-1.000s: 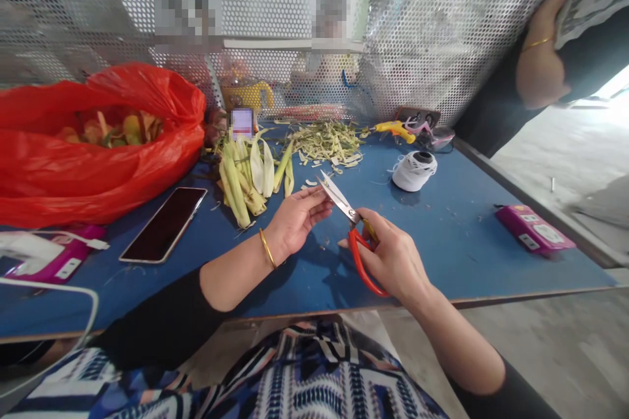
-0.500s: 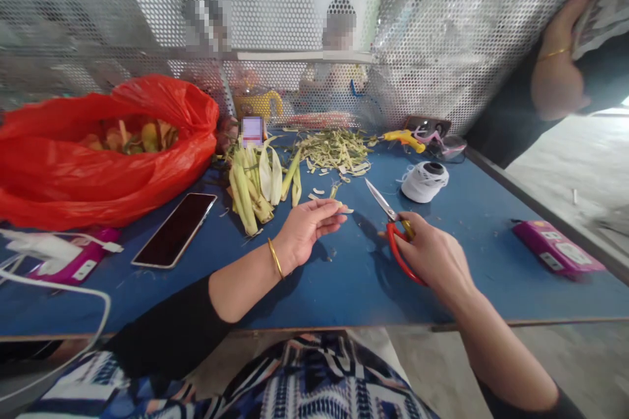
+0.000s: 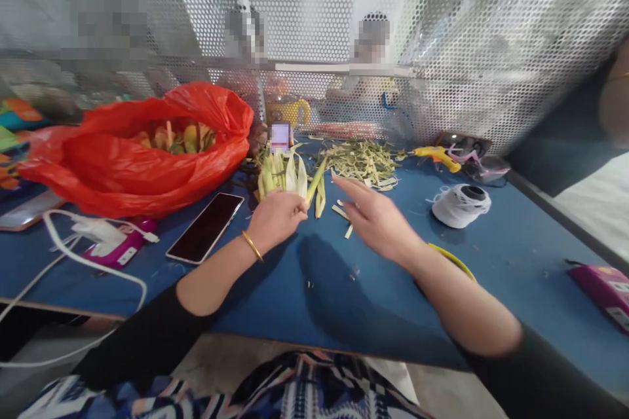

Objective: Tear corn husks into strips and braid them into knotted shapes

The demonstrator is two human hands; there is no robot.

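Note:
My left hand (image 3: pixel 278 215) is closed, thumb and fingers pressed together, in front of a bundle of pale green husk-like pieces (image 3: pixel 273 173). What it pinches, if anything, is hidden. My right hand (image 3: pixel 376 217) is open with its fingers stretched out, just above a few small cut strips (image 3: pixel 340 211) on the blue table (image 3: pixel 324 301). Two separate green pieces (image 3: pixel 320 193) lie between the hands. A curved yellow handle (image 3: pixel 455 260), apparently of the scissors, shows behind my right forearm; the rest is hidden.
Behind the hands lies a heap of shredded green trimmings (image 3: pixel 366 162). A red plastic bag (image 3: pixel 196 173), a phone (image 3: pixel 205 228) and a charger with white cable (image 3: pixel 101 232) are left. A white thread spool (image 3: pixel 459 206) and a yellow glue gun (image 3: pixel 437 157) stand right. Perforated mesh (image 3: pixel 314 6) rises behind.
My right hand has let go of the scissors and moved left toward the trimmings. My left hand has moved from the small pale piece's spot to the green bundle. The view has turned left.

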